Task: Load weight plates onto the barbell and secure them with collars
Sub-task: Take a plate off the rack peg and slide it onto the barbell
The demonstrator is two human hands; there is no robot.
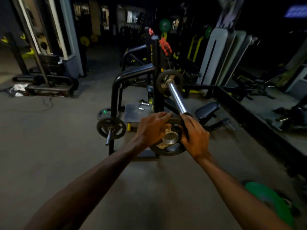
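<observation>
Gripping, at left, with the left hand point(153, 128) curled over the upper-left rim of a dark round weight plate point(167, 151), worn, with spoke-like cutouts and a scuffed silver centre hole. Clamping, at right, with the right hand point(194, 138) along the opposite rim. Hovering just beyond both grips, the chrome barbell sleeve point(177, 97), another dark plate point(160, 83) sitting at its far end.

My left hand point(152, 130) and right hand point(194, 135) cover most of the plate point(167, 151) rim. Barbell point(177, 97) shaft past the loaded plate point(160, 83) is hidden. Green plate point(269, 200) is cut by the frame edge; background racks too dark.
</observation>
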